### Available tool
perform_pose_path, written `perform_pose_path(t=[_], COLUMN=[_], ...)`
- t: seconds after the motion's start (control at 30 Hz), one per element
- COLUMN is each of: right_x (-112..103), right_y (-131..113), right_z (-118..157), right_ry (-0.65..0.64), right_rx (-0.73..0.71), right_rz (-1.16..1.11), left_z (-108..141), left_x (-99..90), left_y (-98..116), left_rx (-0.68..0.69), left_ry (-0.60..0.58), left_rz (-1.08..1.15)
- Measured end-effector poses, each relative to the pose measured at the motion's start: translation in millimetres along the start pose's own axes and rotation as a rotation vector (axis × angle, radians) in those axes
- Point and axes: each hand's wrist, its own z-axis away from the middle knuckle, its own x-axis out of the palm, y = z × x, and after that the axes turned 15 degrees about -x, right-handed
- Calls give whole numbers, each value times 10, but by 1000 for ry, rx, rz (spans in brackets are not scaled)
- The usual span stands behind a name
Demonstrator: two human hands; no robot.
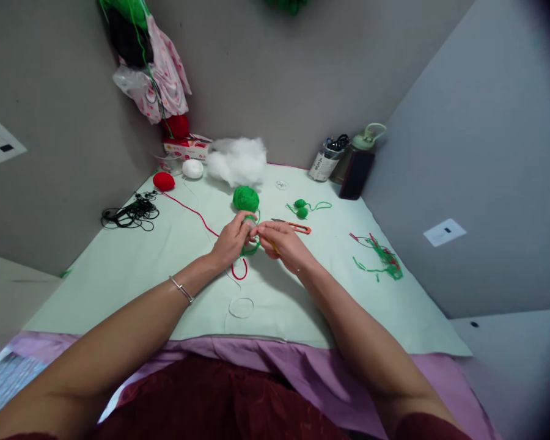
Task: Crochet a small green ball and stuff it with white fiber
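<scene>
My left hand point(231, 238) is closed on a small piece of green yarn work point(251, 249), most of it hidden by the fingers. Between the fingers of my right hand point(285, 242) is a slim tool with a yellow handle point(274, 246), seemingly a crochet hook; its tip meets the work at my left fingertips. Just behind lies a green yarn ball point(246, 198). From a red yarn ball point(164, 181), a strand runs under my left hand and ends in a red loop point(239, 270). White thread point(241, 308) curls nearer the front edge. Orange thread snips point(300, 228) lie beyond my right hand.
White stuffing point(238, 160) and a white yarn ball point(192, 169) sit at the back. Two small green balls point(302, 208) lie right of centre. Black cord point(135, 212) is left, yarn scraps point(387, 261) right. A phone point(357, 176) leans on a bottle point(365, 139) beside a pen cup point(323, 164).
</scene>
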Motion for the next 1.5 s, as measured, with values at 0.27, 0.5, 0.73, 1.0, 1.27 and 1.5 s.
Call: perform_pose_path(t=[0.27, 0.5, 0.73, 1.0, 1.27, 1.5], right_x=[191, -24, -31, -88, -188, -179], right_y=[-27, -13, -12, -122, 4, 118], right_z=[114, 20, 73, 49, 56, 40], right_ry=[62, -106, -553, 35, 15, 118], right_rx=[-144, -20, 203, -56, -87, -141], right_rz=[271, -72, -436, -233, 579, 692], left_z=[-27, -17, -117, -123, -144, -82], left_x=[-24, -46, -113, -145, -158, -71], left_y=[-7, 8, -10, 20, -8, 46], left_rx=[14, 84, 57, 66, 29, 44], left_ry=[-24, 61, 69, 13, 33, 14], left_rz=[41, 64, 178, 224, 254, 291])
